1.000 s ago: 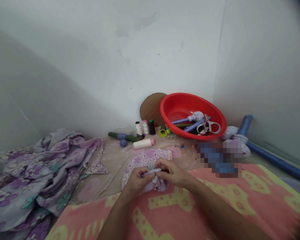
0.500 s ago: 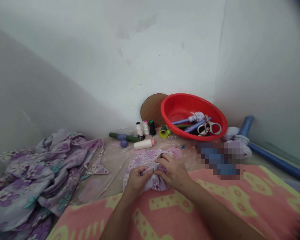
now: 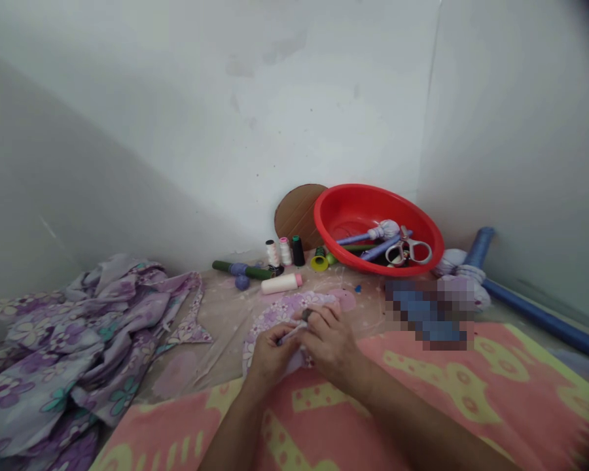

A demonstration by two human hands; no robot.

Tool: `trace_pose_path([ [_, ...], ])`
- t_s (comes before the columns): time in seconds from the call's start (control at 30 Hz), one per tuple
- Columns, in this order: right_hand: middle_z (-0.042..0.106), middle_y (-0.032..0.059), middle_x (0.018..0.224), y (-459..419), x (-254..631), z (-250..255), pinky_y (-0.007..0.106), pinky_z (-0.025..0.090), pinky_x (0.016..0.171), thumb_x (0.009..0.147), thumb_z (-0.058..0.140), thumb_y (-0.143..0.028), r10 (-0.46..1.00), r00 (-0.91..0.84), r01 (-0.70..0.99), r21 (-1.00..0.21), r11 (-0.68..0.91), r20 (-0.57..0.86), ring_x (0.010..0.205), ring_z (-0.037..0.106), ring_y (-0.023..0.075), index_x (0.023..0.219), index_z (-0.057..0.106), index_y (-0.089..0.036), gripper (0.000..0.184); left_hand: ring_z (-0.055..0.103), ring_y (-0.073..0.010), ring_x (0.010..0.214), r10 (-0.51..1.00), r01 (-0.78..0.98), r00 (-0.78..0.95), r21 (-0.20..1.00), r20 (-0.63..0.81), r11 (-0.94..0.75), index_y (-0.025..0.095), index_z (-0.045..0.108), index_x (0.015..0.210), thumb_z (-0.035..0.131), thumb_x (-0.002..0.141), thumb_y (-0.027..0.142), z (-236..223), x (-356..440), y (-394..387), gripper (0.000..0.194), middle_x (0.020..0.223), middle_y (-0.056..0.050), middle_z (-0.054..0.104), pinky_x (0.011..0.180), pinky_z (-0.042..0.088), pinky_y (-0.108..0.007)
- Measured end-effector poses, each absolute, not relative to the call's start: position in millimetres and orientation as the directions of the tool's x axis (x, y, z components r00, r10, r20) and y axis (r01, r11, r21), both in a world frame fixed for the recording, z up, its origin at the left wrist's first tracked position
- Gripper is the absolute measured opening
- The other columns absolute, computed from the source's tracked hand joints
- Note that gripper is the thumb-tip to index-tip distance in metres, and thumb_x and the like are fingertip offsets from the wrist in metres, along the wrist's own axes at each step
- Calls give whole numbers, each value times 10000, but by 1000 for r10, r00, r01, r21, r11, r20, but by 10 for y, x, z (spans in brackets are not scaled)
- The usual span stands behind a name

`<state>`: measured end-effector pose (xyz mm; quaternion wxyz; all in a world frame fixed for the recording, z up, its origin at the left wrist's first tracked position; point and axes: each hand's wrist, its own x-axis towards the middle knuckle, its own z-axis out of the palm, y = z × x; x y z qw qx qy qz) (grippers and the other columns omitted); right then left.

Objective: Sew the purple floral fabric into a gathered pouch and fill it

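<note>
A piece of floral fabric (image 3: pixel 275 317), lilac and white, lies in front of me with its near edge gathered up between my hands. My left hand (image 3: pixel 271 353) pinches a fold of it between thumb and fingers. Close beside it, my right hand (image 3: pixel 331 343) is closed on the same fabric, its fingers bent over the fold and covering much of it. A dark ring-like band (image 3: pixel 305 315) sits on a right finger. Whether a needle or thread is between the fingertips, I cannot tell.
A red basin (image 3: pixel 373 196) holding scissors (image 3: pixel 408 252) and wrapped sticks leans at the back. Thread spools (image 3: pixel 285 251), a white bottle-shaped spool (image 3: pixel 279 284) and a green stick (image 3: pixel 220 265) lie nearby. Crumpled floral cloth (image 3: pixel 93 340) is at left, a pink-yellow blanket (image 3: pixel 422 405) in front.
My right hand first lifted off the fold with fingers bent, then shifted left, closer to my left hand, covering more of the fabric. My left hand keeps its pinch.
</note>
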<state>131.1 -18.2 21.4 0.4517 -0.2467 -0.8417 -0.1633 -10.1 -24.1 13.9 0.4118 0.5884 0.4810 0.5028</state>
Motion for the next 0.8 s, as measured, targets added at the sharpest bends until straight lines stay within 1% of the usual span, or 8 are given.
trace_pose_path([
  [0.1,580,74,827,-397,1221,232,302,370,680,807,363,-109,158,-573,358,72,931,804,825,493,171,844,580,-162,226,458,-122,527,995,90,-22,991,99,-97,128,597,537,641,563,308,136,-120,-231,187,511,13,537,500,365,-205],
  [0.23,569,34,653,-576,1077,183,240,383,569,816,329,-151,364,-654,119,-386,915,663,604,495,116,750,574,-160,255,396,-84,457,996,45,-82,998,46,-42,127,563,545,647,555,352,108,-189,-208,240,470,43,479,430,310,-189],
  [0.37,509,-10,602,-567,1116,256,191,400,521,785,435,-395,433,-874,-50,-928,370,220,514,470,73,745,571,-163,271,385,-67,410,992,-65,-128,998,2,-10,137,526,571,637,578,376,109,-220,-221,264,450,62,461,401,289,-177],
  [0.43,469,-24,575,-529,1224,354,163,380,457,673,520,-517,220,-975,2,-999,52,9,457,430,51,718,560,-147,375,395,-66,401,991,-109,-135,994,-10,-5,137,519,579,635,594,366,112,-220,-230,257,450,63,470,396,292,-174],
  [0.57,460,-12,511,-388,1477,470,177,341,416,547,599,-565,-29,-999,37,-997,-71,-35,413,413,53,607,558,-115,456,416,-66,407,990,-170,-144,985,-10,-15,135,524,603,642,605,335,112,-223,-234,232,462,63,489,403,320,-171],
  [0.67,457,-13,473,-221,1572,419,188,272,390,585,619,-489,411,-905,-142,-988,-54,107,394,379,54,573,568,-116,377,430,-69,411,990,-204,-136,979,-21,-7,139,524,602,651,602,329,119,-226,-236,229,471,63,502,406,338,-173],
  [0.73,413,-40,460,-106,1570,362,185,242,400,586,646,-384,779,-601,-223,-974,52,179,409,334,48,549,530,-138,275,432,-68,408,991,-192,-135,981,-21,-5,135,532,597,658,596,328,127,-225,-239,230,468,60,505,398,333,-170],
  [0.8,394,-48,475,-20,1528,310,189,239,415,597,640,-307,897,-392,-160,-976,150,202,435,317,53,555,512,-148,209,431,-67,404,992,-163,-129,987,-14,-8,127,550,601,659,595,334,133,-222,-242,234,469,53,513,392,326,-169],
])
